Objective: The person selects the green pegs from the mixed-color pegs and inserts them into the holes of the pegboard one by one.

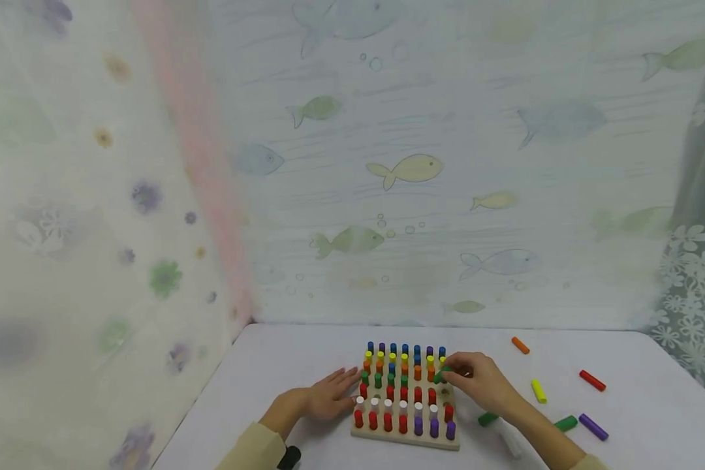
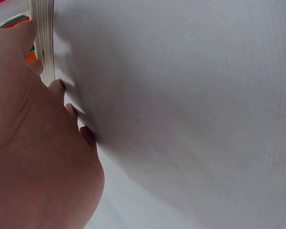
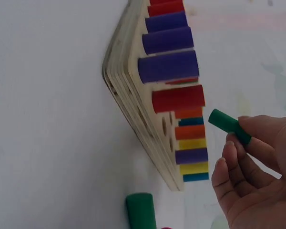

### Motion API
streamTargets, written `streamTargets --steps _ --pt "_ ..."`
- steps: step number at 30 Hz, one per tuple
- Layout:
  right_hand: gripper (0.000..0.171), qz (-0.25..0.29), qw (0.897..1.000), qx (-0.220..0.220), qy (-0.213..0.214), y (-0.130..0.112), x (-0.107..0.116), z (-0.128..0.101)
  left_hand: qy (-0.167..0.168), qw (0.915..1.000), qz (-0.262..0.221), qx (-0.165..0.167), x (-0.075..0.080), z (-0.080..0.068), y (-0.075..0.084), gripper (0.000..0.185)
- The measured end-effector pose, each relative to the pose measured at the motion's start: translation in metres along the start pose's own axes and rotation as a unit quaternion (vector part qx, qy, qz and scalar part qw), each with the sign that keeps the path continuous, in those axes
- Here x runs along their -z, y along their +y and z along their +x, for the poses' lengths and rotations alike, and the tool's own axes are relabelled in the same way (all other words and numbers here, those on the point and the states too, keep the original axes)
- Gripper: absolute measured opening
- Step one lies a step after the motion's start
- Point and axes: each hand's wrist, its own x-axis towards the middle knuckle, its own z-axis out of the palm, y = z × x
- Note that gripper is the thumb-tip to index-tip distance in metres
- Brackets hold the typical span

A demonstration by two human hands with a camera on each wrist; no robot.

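Note:
A wooden pegboard (image 1: 408, 442) bears rows of blue, yellow, orange, green, red, white and purple pegs. Between thumb and fingertips, my right hand (image 1: 476, 378) pinches a green peg (image 3: 220, 120), held tilted above the board's right side. Open holes (image 3: 164, 127) show in the wood there, beside a standing red peg (image 3: 178, 98). My left hand (image 1: 329, 396) lies with fingers extended along the board's left side. In the left wrist view its thumb overlaps the layered wooden edge (image 2: 45, 43).
Loose pegs lie on the white table right of the board: orange (image 1: 520, 345), yellow (image 1: 538, 391), red (image 1: 592, 380), purple (image 1: 593, 427), green (image 1: 566, 423) and white (image 1: 510, 440). Another green peg (image 1: 487, 418) is near my right forearm. A fish-patterned curtain (image 1: 446, 215) hangs behind.

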Motion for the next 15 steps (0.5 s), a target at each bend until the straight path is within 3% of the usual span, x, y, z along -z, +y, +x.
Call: streamTargets --steps 6,15 --pt "0.021 -0.002 1.0 0.016 0.009 -0.002 -0.011 0.004 0.003 1.0 0.002 -0.008 0.001 0.005 -0.006 0.072" --pt "0.013 -0.033 0.998 0.046 -0.003 -0.005 -0.029 0.007 -0.004 1.0 -0.003 0.007 -0.003 0.002 -0.005 0.072"
